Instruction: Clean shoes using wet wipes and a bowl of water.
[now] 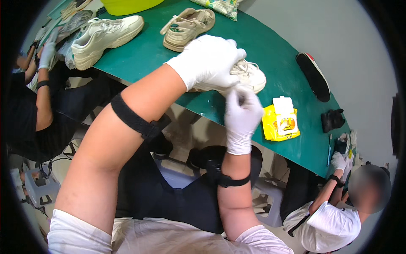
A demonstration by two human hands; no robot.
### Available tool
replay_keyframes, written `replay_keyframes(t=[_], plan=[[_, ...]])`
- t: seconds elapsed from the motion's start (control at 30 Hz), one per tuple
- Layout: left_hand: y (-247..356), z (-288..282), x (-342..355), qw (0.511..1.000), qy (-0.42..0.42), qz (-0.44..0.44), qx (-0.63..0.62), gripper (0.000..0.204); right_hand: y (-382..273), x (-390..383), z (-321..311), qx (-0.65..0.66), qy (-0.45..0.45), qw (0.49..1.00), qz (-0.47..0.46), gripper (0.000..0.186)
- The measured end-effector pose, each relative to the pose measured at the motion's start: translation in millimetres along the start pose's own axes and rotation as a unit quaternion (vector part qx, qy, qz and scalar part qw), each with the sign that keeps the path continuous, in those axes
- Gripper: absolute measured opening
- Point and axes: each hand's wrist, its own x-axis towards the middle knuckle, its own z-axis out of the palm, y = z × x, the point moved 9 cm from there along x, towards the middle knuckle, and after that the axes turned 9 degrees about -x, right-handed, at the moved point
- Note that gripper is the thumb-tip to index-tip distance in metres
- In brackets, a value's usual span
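Observation:
A white lace-up sneaker (252, 78) is on the green table in front of me, its toe pointing right. My left hand (208, 62), in a white glove, grips the sneaker from above and covers its heel and opening. Close to the sneaker's near side, my right hand (242, 111), also gloved, is closed with thumb and fingertips pinched together. Whatever sits in that pinch, if anything, is too small or hidden to tell. A second off-white sneaker (188, 28) with a green patch at its heel stands just beyond my left hand.
A yellow wipes pack (270, 129) with its white lid raised lies right of my right hand. On the green table (270, 38) are another white sneaker (105, 39), a black-soled shoe (314, 77) and a yellow-green basin (131, 5). Co-workers sit at left and lower right.

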Motion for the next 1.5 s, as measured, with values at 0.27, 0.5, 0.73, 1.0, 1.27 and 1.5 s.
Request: replay_keyframes(t=[0.27,0.5,0.73,1.0,1.27,1.5], plan=[[1.5,-0.5,2.8,1.000,0.019,0.000,0.011,0.058,51.1,17.1,-24.1,-0.008,0.079,0.997,0.016,0.009],[-0.3,3.2,5.5,1.000,0.025,0.002,0.018,0.056,-16.7,-6.7,5.6,-0.057,0.048,0.993,-0.089,0.006],[-1.1,-0.7,0.2,0.998,0.050,0.013,0.022,0.056,37.1,13.0,-19.0,0.009,0.046,0.998,0.037,0.002],[-2.5,0.7,4.7,0.999,0.035,0.003,0.011,0.054,-15.5,-7.0,11.8,-0.025,0.026,0.997,-0.067,0.008],[-3.7,-0.1,0.9,1.000,0.020,-0.020,0.011,0.055,32.1,9.1,-13.0,0.054,0.023,0.997,0.049,0.006],[-0.5,-0.1,2.2,1.000,0.025,-0.005,0.009,0.055,-2.3,-2.9,5.6,0.006,0.007,1.000,-0.018,0.004]])
